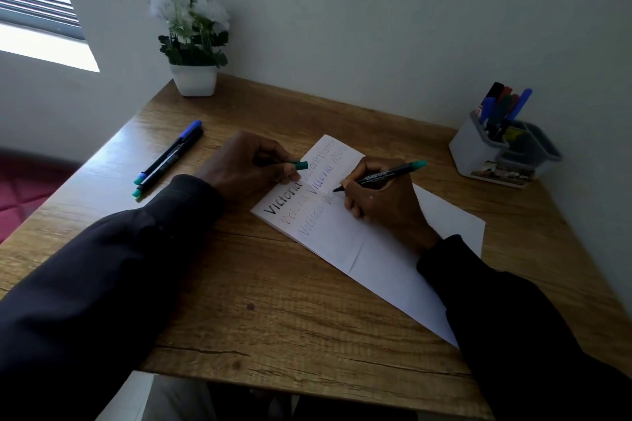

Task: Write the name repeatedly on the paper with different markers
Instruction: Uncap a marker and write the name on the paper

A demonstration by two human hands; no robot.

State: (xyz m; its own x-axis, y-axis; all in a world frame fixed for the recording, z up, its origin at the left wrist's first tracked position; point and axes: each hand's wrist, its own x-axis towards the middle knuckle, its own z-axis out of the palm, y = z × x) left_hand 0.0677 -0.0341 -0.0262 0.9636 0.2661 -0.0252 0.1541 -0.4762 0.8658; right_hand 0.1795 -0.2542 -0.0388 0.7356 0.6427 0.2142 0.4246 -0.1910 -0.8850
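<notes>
Paper (376, 249), white, creased, lying aslant near the middle of the wooden table (273, 301), its upper part bearing a handwritten name repeated in rows of black, reddish and blue ink. Right hand (383, 205) resting on the sheet, fingers pinching a black marker (383, 176) with a green end, tip down on the paper; left hand (246, 164) at the sheet's upper left edge, fingers curled round a green cap (298, 166). Also present: two markers (171, 155) side by side at the table's left, a grey holder (478, 150) of markers at far right, a potted plant (194, 79) at the far corner.
</notes>
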